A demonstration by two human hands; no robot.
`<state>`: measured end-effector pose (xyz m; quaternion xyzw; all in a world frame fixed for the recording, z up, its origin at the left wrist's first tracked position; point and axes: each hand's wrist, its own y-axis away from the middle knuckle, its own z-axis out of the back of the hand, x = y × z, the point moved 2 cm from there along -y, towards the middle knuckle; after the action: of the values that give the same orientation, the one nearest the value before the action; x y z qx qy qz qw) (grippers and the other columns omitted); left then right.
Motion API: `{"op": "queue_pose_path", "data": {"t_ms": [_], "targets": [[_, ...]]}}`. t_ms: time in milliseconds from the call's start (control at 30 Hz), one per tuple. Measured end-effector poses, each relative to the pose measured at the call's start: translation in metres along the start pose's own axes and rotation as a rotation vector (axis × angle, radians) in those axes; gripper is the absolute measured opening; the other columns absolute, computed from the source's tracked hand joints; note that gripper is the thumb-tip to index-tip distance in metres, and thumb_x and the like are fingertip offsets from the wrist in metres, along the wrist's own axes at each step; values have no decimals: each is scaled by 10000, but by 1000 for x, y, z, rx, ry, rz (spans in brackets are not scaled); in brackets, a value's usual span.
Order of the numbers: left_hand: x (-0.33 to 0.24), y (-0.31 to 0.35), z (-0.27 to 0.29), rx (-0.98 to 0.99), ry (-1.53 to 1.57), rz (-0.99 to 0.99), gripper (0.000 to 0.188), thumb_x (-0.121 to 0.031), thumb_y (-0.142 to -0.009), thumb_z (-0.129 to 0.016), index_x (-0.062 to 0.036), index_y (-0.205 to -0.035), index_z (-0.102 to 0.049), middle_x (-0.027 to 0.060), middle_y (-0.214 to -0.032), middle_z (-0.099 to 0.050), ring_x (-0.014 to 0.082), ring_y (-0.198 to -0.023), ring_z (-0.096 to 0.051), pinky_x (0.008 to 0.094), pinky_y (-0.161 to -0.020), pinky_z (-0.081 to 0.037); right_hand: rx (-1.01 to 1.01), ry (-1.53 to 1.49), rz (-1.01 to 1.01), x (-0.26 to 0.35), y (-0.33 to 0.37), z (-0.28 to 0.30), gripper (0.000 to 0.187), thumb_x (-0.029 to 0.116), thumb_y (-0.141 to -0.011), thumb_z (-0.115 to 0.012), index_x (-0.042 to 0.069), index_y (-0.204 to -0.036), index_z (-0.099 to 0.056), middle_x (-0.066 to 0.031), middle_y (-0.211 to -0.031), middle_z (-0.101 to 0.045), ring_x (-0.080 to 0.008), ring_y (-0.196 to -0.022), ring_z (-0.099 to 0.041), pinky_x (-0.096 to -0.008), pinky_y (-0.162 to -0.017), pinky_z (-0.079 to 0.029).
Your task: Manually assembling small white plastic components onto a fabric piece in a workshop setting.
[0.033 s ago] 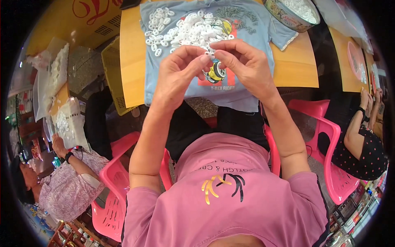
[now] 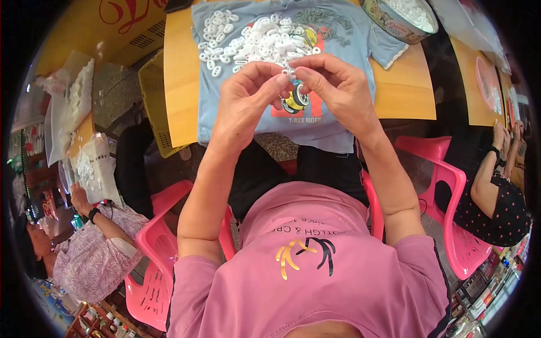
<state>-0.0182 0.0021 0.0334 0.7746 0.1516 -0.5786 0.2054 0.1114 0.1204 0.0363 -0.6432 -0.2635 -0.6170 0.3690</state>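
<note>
My left hand and my right hand meet over a blue-grey T-shirt spread on the table. Thumbs and forefingers of both pinch a small white plastic piece between them; the fingertips hide part of it. Just beyond my fingers lies a heap of white oval pieces with holes. More of these ovals are scattered left of the heap. To its right, small dark grey-green pieces, perhaps screws, lie in a loose patch.
A round tin with small white pieces stands at the table's far right corner. The wooden table ends before my lap. A yellow crate is on the left. People sit either side on pink chairs, with white parts before the left one.
</note>
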Motion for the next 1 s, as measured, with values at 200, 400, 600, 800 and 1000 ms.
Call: {"op": "queue_pose_path", "data": {"t_ms": [200,400,600,800,1000], "targets": [[7,-1,-14,14,91,62,232,-182,-893,-689,20,-991,-632,49,-790,-653,78,-663,-590,204,-552,-469,8,-159,-105,-7,6,10,184,84,-935,-616,-17,-1083,-657,-25,-887,-647,-63,-747,-586,-207,-698,-501],[11,-2,-20,21,82,83,199,-160,-891,-690,12,-971,-631,48,-813,-650,86,-693,-607,204,-552,-484,-10,-170,-92,-6,9,12,174,82,-929,-625,-25,-1065,-649,-36,-865,-657,-71,-715,-591,-211,-685,-507],[12,4,-34,-211,-625,-679,212,62,-806,-669,-19,-1000,-645,98,-909,-654,186,-756,-652,292,-635,-522,-118,-233,-164,-6,17,6,161,83,-911,-651,-24,-1031,-637,-53,-856,-663,-83,-703,-609,-224,-657,-527],[21,7,-33,-106,-387,-549,193,45,-835,-658,5,-1024,-658,82,-929,-653,152,-778,-642,273,-652,-515,-133,-287,-106,-7,21,5,147,80,-907,-658,-19,-1010,-624,-61,-844,-666,-95,-694,-619,-230,-637,-532],[27,11,-30,-31,-83,-213,127,-49,-908,-640,8,-1021,-649,30,-904,-636,74,-776,-591,218,-657,-482,-57,-163,-116,-12,21,12,145,87,-908,-660,-16,-1006,-625,-48,-836,-658,-98,-729,-615,-217,-621,-500]]}}
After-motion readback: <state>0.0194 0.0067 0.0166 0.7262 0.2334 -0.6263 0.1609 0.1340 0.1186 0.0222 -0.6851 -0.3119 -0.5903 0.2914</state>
